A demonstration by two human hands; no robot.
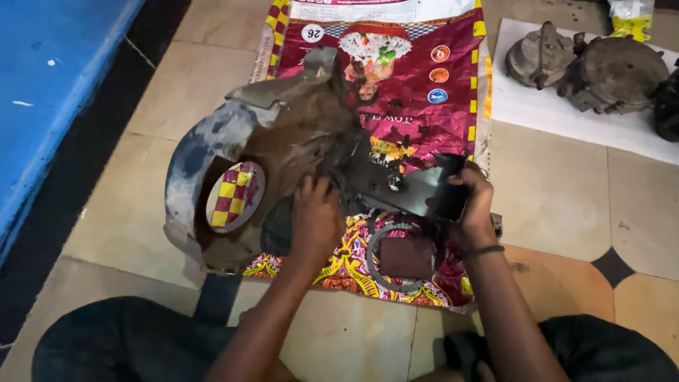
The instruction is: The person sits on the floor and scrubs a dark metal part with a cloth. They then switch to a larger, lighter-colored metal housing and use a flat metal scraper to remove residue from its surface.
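A large dirty grey-brown plastic cover (pixel 233 134) with a round hole lies on a red printed sack (pixel 417 92) spread on the tiled floor. My left hand (pixel 316 219) presses down on the dark middle part of the cover, fingers curled on it. My right hand (pixel 472 205) grips the edge of a black flat panel (pixel 410 187) that sticks out from the cover to the right. Just below the panel, a thin grey ring gasket (pixel 373 262) rests on the sack.
Two greasy round metal engine parts (pixel 587 67) sit on a white sheet (pixel 537 106) at the top right, with a yellow packet (pixel 631 21) behind them. A blue surface (pixel 49 78) runs along the left. My knees are at the bottom edge.
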